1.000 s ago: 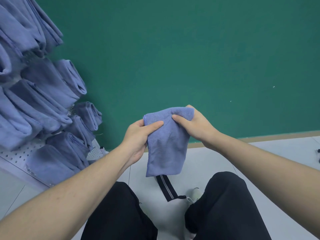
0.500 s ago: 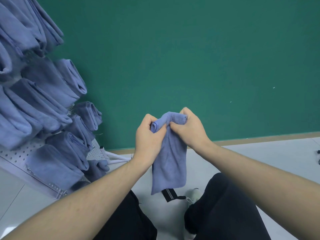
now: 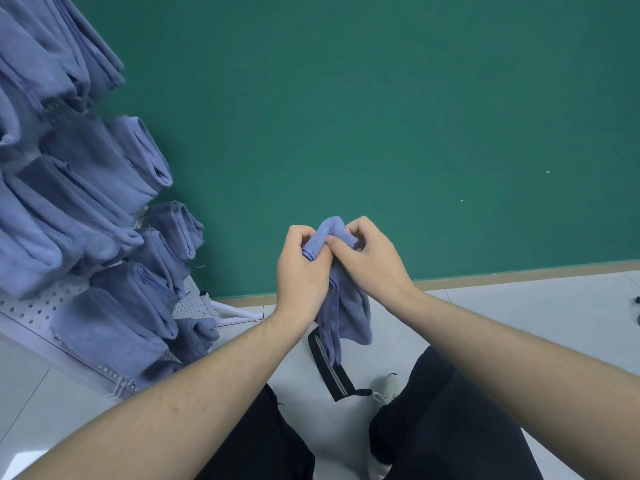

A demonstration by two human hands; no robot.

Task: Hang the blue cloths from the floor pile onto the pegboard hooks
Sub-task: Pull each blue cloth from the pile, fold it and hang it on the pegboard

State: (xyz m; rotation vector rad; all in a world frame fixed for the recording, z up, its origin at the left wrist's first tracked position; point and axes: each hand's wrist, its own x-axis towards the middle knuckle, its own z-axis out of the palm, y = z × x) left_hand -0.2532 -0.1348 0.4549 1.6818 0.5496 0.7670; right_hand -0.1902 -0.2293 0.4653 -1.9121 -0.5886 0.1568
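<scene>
**Cloth bunched between both hands, not yet hung**

A blue cloth [image 3: 341,306] is held in mid-air in front of the green wall [image 3: 381,98], above the floor [image 3: 519,317] and between the person's knees. The left hand [image 3: 303,271] is curled round the top fold, with the hemmed edge pinched at the thumb. The right hand [image 3: 370,261] is also curled on it, fingers tucked into the gathered top beside the left thumb. The top is rolled into a narrow hump; the rest hangs loose below.

Step in hand, as judged: the cloth is being folded or gathered ready for hanging. The next move would call for a swing left to the pegboard [image 3: 41,306] and for the fold to be draped over a free hook without slipping open.

Hard to make out: the hooks themselves are mostly buried under the hung cloths [image 3: 104,188], so a free hook cannot be picked out. The pegboard is cut off at the left edge. A floor pile cannot be clearly identified; only a bit of blue cloth is seen low by the board base. A black strap [image 3: 332,375] lies on the floor, partly covered by the hanging cloth.
</scene>
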